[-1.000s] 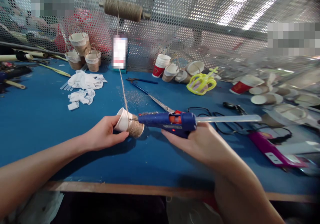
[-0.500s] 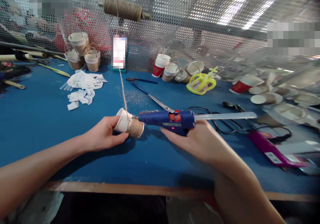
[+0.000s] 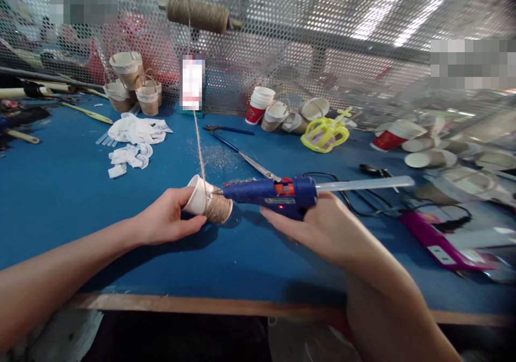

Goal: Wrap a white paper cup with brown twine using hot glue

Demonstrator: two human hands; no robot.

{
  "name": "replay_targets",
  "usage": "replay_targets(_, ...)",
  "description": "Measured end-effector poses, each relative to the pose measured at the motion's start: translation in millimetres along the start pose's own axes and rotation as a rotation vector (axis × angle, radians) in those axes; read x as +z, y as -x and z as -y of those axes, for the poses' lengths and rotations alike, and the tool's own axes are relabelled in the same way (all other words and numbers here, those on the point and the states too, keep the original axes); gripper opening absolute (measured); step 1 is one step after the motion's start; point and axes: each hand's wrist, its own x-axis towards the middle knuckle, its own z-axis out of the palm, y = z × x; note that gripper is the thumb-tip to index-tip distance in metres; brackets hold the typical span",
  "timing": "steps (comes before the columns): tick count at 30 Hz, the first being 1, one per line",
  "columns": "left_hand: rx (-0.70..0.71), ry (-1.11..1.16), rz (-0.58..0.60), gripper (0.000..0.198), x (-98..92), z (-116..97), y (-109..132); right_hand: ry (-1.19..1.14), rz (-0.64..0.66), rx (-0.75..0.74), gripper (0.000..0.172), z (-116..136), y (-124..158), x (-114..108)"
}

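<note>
My left hand [image 3: 171,217] is closed on a white paper cup [image 3: 196,200], tilted on its side with the mouth toward the upper left. Brown twine [image 3: 219,207] wraps the lower part of the cup. From it a single strand runs up to a spool of twine [image 3: 197,15] on a rod. My right hand [image 3: 318,227] grips a blue hot glue gun [image 3: 270,191], its red light lit and a clear glue stick [image 3: 363,184] poking out of the back. The nozzle tip is at the cup's side, close to where the strand meets the wrapped twine.
Beyond the cup lie scissors [image 3: 258,165] and pliers [image 3: 229,130]. Crumpled white paper [image 3: 137,130] and twine-covered cups [image 3: 149,101] are at the left. A stack of paper cups [image 3: 260,104], a yellow crown-shaped basket [image 3: 324,136], black cables and a purple power strip [image 3: 439,246] sit to the right.
The glue gun and my right hand have shifted very slightly to the right. My left hand and the cup stay almost still.
</note>
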Motion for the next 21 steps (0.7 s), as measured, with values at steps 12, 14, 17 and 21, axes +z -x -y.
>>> replay_targets(12, 0.050, -0.083, 0.006, 0.019, 0.2, 1.7, 1.0, 0.016, 0.061, 0.035, 0.032, 0.0, -3.8, -1.7)
replay_targets(14, 0.047, -0.077, 0.006, 0.019, 0.3, 1.1, 0.7, 0.015, 0.061, 0.046, 0.034, -0.3, -2.7, -1.6)
replay_targets(17, 0.031, -0.054, 0.003, 0.019, 0.6, 0.8, 0.1, 0.008, 0.052, 0.025, 0.034, -0.7, -1.0, -1.6)
replay_targets(21, -0.007, -0.025, 0.004, 0.021, 0.8, 0.6, -0.5, -0.012, 0.034, 0.022, 0.029, -0.8, 0.2, -1.6)
